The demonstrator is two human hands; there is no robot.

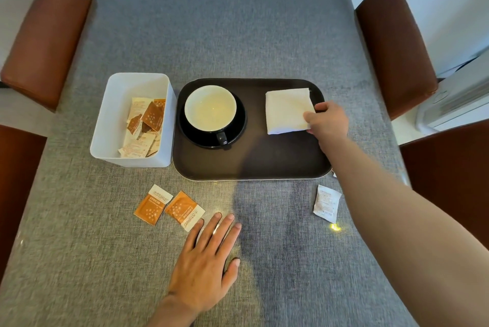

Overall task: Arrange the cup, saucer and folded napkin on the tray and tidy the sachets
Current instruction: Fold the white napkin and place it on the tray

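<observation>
Here, left to right:
White bin (105,125): stands just left of the tray, touching or nearly so; a heap of orange and pale sachets (144,125) lies in its right half. It looks like the home for the loose ones.
Two orange sachets (169,207): loose on the grey tablecloth (238,22), near side, side by side just left of the left hand.
Left hand (209,252): flat on the cloth, fingers straight and spread, holding nothing; its fingertips lie just beside the right-hand orange sachet.
Cup (210,108): white inside, seated on the black saucer (239,125) at the left end of the dark tray (251,162), handle towards the near side.
Folded napkin (287,112): on the right end of the tray, tilted slightly off the tray's edges.
Right hand (326,121): fingers curled, pinching the napkin's near right corner.
Step in hand, as I judge it: settling the napkin. Square it to the tray edge, keep the fold closed, let go cleanly, well apart from the saucer.
White sachet (326,203): loose on the cloth, near the tray's near right corner, beside the right forearm; pick it up afterwards.
</observation>
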